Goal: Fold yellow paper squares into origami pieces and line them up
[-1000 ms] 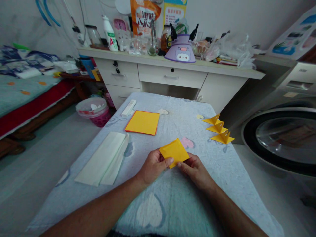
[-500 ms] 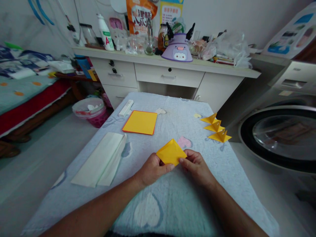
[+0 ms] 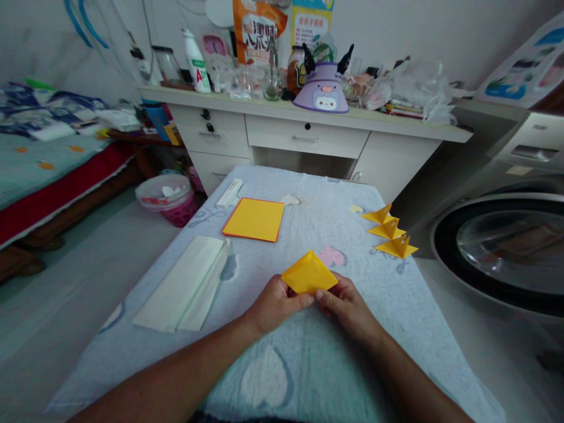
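A yellow folded paper [image 3: 309, 272], diamond-shaped, is held above the cloth-covered table between both hands. My left hand [image 3: 278, 301] pinches its left side and lower edge, thumb in front. My right hand [image 3: 348, 302] grips the lower right edge, its thumb close to the left thumb near the bottom corner. The other fingers are mostly hidden behind the paper. Farther off lies a stack of square yellow and orange paper [image 3: 254, 219]. Three pointed yellow folded paper pieces [image 3: 395, 246] stand in an overlapping row at the right.
On the left of the patterned tablecloth [image 3: 308, 217] rest a folded pale cloth or paper [image 3: 183, 285] and a small white box-like object [image 3: 229, 194]. Behind stands a white cabinet [image 3: 304, 140] with jars and bags. A washing machine [image 3: 506, 235] is at the right, a pink bin [image 3: 170, 200] at the left.
My right thumb has slid left along the paper's lower edge, nearer the left thumb. The paper tilts slightly differently. The whole view has shifted a little.
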Demonstrator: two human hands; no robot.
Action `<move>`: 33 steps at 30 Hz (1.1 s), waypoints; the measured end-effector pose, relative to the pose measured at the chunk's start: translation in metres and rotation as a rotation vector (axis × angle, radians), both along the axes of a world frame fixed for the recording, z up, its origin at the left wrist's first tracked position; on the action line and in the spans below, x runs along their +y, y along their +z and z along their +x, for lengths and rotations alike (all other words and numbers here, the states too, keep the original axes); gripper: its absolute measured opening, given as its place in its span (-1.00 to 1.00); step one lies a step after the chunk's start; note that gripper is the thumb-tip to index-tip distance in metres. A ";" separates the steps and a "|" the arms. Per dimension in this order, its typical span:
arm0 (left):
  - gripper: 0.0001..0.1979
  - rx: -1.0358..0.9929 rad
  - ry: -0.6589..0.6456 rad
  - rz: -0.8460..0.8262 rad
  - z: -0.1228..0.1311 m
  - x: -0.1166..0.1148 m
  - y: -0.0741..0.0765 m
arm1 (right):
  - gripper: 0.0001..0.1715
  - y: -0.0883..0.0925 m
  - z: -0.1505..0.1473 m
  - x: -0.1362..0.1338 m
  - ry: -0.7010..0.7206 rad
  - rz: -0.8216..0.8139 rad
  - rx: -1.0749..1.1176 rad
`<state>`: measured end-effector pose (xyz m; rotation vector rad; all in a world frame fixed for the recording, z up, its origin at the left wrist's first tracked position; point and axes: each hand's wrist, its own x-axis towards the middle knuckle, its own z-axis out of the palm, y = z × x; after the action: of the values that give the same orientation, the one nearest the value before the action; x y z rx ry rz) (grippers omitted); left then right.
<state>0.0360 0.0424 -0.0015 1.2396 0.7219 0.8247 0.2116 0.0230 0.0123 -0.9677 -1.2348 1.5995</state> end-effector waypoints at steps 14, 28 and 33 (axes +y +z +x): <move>-0.77 0.126 0.348 0.028 -0.020 0.010 0.017 | -0.70 0.004 0.000 0.000 -0.025 0.004 -0.059; -0.64 -0.117 0.072 -0.115 -0.003 0.004 0.009 | -0.65 -0.004 0.001 0.003 -0.033 0.009 -0.086; -0.64 -0.076 0.127 -0.142 -0.007 0.006 0.009 | -0.67 -0.006 0.005 0.004 -0.058 0.012 -0.016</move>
<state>0.0292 0.0488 0.0073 1.0379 0.7895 0.9041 0.2170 0.0270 0.0064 -1.0009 -1.2155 1.5405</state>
